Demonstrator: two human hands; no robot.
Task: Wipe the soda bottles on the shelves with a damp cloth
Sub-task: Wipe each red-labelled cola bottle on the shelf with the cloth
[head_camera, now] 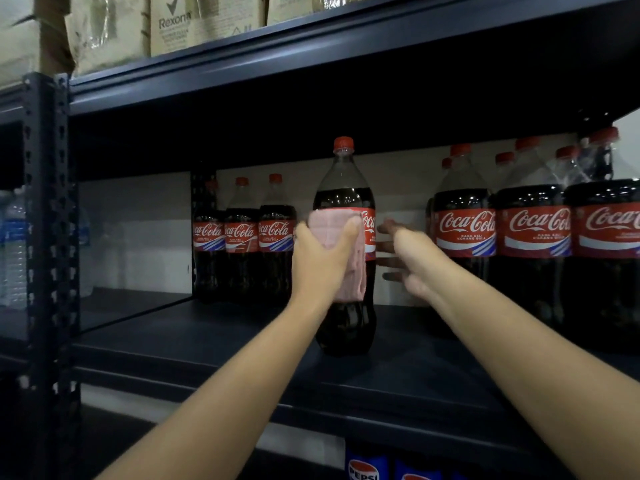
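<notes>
A tall Coca-Cola bottle (344,188) with a red cap stands alone near the front of the dark shelf (214,344). My left hand (320,258) grips a folded pink cloth (334,230) and presses it against the bottle's label and left side. My right hand (407,261) hovers just right of the bottle with its fingers spread and slightly blurred, holding nothing. Three more Coca-Cola bottles (242,233) stand at the back left. Several shrink-wrapped ones (533,230) fill the right of the shelf.
A dark metal upright (48,202) stands at the left, with water bottles (14,244) beyond it. Cardboard boxes (173,26) sit on the shelf above. Pepsi bottles (367,465) show on the shelf below.
</notes>
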